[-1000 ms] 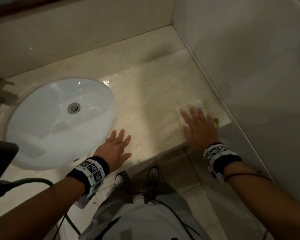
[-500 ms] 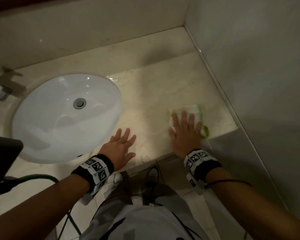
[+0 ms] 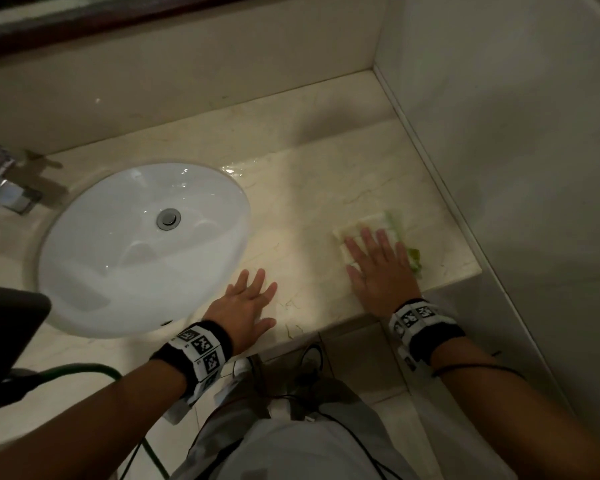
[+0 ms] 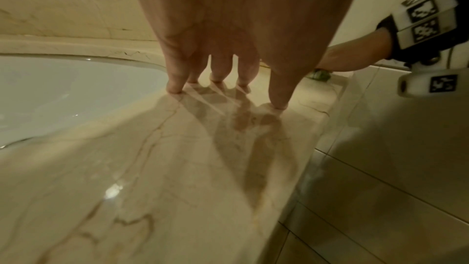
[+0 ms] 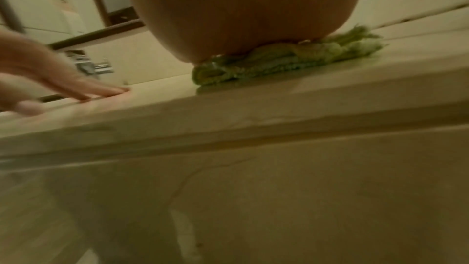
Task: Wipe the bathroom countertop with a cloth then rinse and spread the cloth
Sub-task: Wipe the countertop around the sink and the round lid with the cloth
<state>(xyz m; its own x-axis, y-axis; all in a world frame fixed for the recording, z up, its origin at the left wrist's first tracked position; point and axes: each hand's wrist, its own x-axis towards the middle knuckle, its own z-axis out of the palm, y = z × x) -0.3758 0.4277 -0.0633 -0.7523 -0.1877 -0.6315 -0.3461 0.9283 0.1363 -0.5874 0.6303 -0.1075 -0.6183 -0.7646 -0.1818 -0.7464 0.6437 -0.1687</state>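
The right hand (image 3: 381,271) presses flat, fingers spread, on the green-and-white cloth (image 3: 392,223) at right of centre, near the marble countertop's (image 3: 309,202) front edge. The left hand (image 3: 243,303) rests spread beside the sink (image 3: 136,254). The cloth may slide off this edge if the stroke goes too far forward.

I was looking at a bathroom: a white oval sink (image 3: 142,247) sunk in a marble bench (image 3: 319,174), chrome faucet (image 3: 6,188) far left, tiled walls.
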